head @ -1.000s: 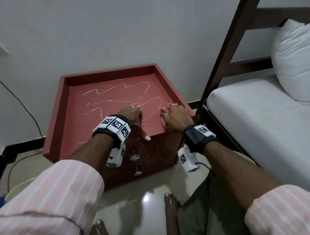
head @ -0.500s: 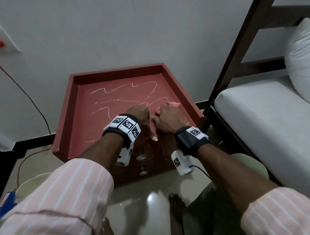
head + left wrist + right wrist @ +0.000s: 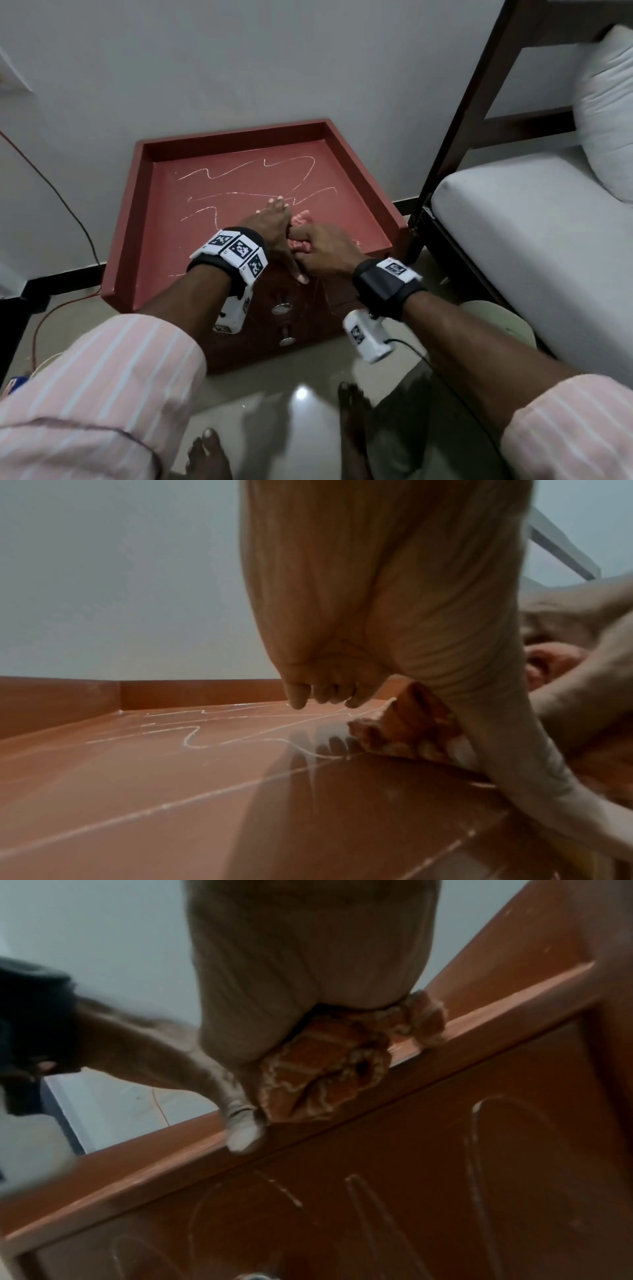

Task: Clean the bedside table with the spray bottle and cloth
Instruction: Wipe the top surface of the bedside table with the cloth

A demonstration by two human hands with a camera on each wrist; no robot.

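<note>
The right hand point(image 3: 323, 251) has its fingers curled round a bunched pink-orange cloth point(image 3: 301, 231) and holds it down near the front edge of the red worktop point(image 3: 164, 219). The cloth point(image 3: 329, 1069) bulges out under that hand's palm, and part of it overhangs the front lip. Just left of the right hand, touching it, the left hand point(image 3: 274, 226) lies over the worktop with its fingers extended forward and relaxed, holding nothing; its thumb reaches down to the front edge beside the cloth point(image 3: 404, 723). White squiggly lines point(image 3: 246, 171) cross the worktop beyond both hands and to their left. Below the hands, two round metal knobs point(image 3: 281, 308) sit on the drawer fronts. To the right of the right hand stands a bed point(image 3: 534, 233).
</note>
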